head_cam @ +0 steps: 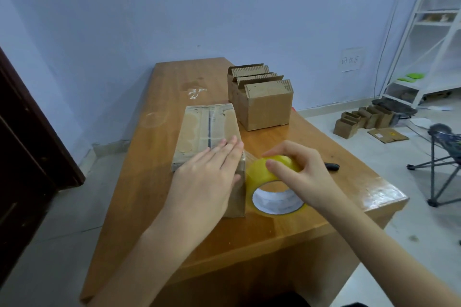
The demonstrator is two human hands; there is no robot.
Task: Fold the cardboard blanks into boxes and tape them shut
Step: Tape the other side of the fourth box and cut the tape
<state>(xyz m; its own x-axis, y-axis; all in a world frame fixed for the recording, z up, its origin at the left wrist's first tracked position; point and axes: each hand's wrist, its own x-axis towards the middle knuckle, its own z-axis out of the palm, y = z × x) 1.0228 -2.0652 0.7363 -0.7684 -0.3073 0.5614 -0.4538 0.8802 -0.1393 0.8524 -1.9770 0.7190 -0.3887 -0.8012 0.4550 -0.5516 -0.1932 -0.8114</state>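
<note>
centre frame: flat left hand [212, 172] pins the closed box [208, 132] to the desk [287, 227], steadying it while the right hand [296, 169] holds the tape roll [273, 185] in a curled-finger grip.

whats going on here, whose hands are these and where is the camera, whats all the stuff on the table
There is no machine here. A person wears a camera on the head, so this one picture looks forward and down at their own two bare hands.

The left hand lies flat, fingers straight, pressing on a closed cardboard box that already has tape along its top. The right hand grips a yellow roll of tape right beside that box; a clear strip seems to run from the roll to the box.

All this sits on a wooden table. Farther back stand open boxes with their flaps up, and a black marker lies to the right. More cardboard boxes sit on the floor.
</note>
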